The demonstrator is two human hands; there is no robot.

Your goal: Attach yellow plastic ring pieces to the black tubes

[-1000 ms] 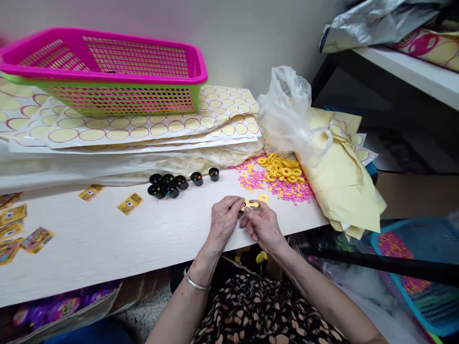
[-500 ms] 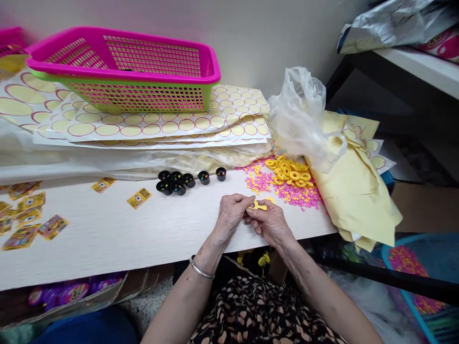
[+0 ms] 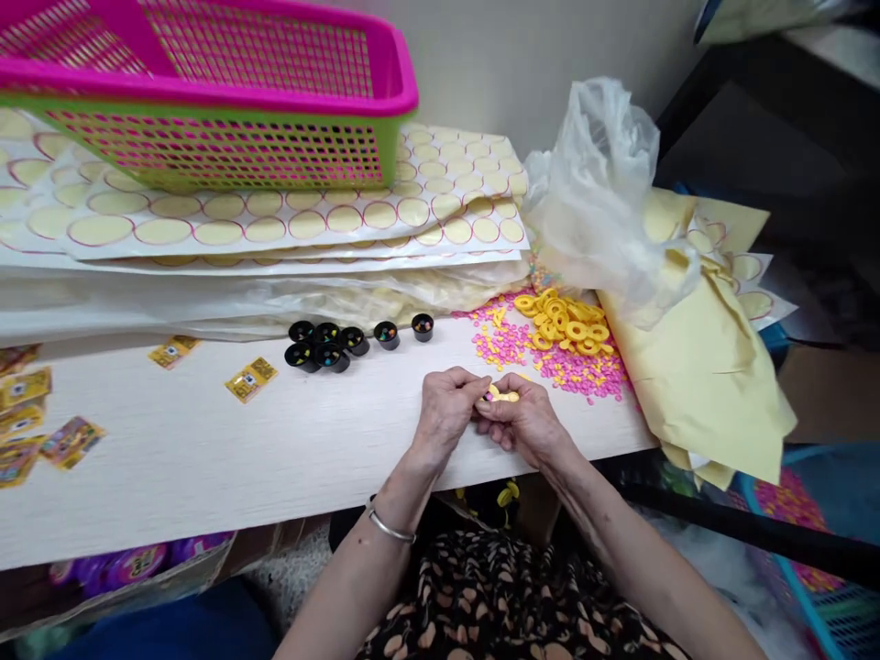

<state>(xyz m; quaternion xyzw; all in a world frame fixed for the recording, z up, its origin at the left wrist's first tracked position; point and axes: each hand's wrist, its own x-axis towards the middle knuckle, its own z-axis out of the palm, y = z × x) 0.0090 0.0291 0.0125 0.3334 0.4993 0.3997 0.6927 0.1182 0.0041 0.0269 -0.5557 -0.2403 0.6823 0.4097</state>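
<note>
My left hand [image 3: 448,411] and my right hand [image 3: 528,420] meet above the front of the white table. Between their fingertips is a small yellow plastic piece [image 3: 509,397], ring-shaped at one end with a short stem. My left thumb and forefinger pinch its left end, where a pink bead [image 3: 489,397] shows. The right thumb and fingers grip the other end, partly covering it. Just beyond the hands lie a pile of yellow plastic rings [image 3: 565,323] and scattered pink and yellow beads [image 3: 581,374].
Several small black cups [image 3: 354,340] holding coloured bits stand left of centre. Yellow printed packets [image 3: 251,379] lie further left. Behind are a pink and green basket [image 3: 226,137] on sticker sheets [image 3: 344,220], a clear plastic bag [image 3: 598,192] and yellow paper [image 3: 708,367].
The view has shifted closer, so the basket sits higher and further left. Both hands stay together on the yellow piece, which has turned slightly; its pink bead shows more plainly.
</note>
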